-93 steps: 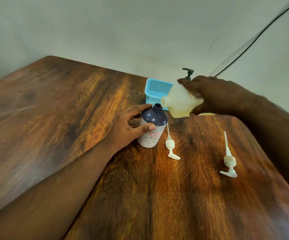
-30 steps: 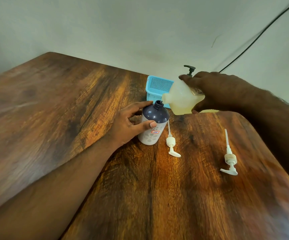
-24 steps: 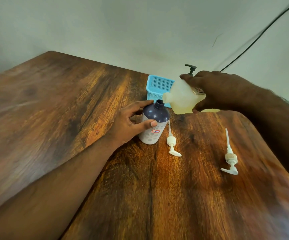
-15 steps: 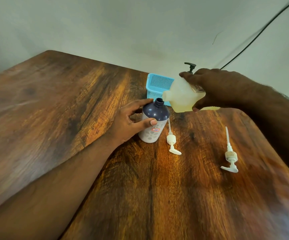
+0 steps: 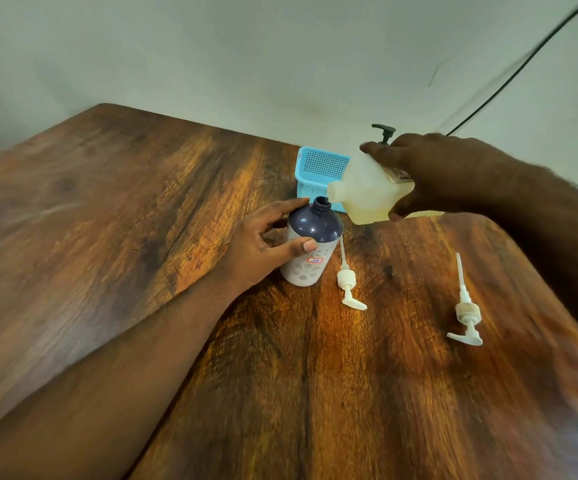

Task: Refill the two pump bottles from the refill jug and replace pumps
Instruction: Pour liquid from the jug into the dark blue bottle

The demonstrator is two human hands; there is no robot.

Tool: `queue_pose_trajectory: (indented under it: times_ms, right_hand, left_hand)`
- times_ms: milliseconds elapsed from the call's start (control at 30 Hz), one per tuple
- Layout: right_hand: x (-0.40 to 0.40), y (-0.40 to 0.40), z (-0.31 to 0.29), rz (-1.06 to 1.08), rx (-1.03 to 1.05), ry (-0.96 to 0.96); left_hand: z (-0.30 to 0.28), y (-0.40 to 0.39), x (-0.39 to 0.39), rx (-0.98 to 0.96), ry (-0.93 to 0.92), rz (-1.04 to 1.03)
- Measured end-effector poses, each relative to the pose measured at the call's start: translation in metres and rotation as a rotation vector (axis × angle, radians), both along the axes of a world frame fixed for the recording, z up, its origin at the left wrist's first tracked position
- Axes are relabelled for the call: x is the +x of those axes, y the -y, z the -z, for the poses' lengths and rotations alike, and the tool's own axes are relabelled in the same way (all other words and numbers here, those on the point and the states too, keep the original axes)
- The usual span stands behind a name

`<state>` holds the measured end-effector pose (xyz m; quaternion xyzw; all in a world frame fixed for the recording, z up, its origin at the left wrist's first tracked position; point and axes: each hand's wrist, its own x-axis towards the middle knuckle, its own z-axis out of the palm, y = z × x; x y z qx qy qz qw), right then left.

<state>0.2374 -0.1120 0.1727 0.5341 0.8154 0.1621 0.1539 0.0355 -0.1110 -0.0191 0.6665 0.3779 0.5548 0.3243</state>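
Note:
A bottle (image 5: pixel 310 244) with a dark top and a white patterned body stands upright on the wooden table (image 5: pixel 142 237), its neck uncapped. My left hand (image 5: pixel 263 244) grips its side. My right hand (image 5: pixel 433 171) holds the translucent refill jug (image 5: pixel 367 192) of pale yellow liquid tipped on its side, its spout just above and right of the bottle's neck. Two white pumps lie flat on the table: one (image 5: pixel 348 282) right beside the bottle, another (image 5: pixel 466 310) farther right. A dark pump head (image 5: pixel 383 132) sticks up behind my right hand; what it sits on is hidden.
A small light-blue plastic basket (image 5: pixel 318 171) sits behind the bottle and jug near the wall. A black cable (image 5: pixel 523 64) runs diagonally down the wall at the upper right. The table's rounded right edge curves just right of the far pump.
The jug's spout has dipped slightly closer to the bottle's neck. My left hand keeps the same grip on the bottle. The view has shifted a little.

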Motion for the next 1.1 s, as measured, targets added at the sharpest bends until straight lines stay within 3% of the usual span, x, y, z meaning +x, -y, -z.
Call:
queue_pose_trajectory:
  times_ms: [1100]
  right_hand:
    - [0.0012, -0.0008, 0.0005, -0.001, -0.007, -0.001]
  left_hand:
    - [-0.0002, 0.0001, 0.0011, -0.007, 0.009, 0.005]
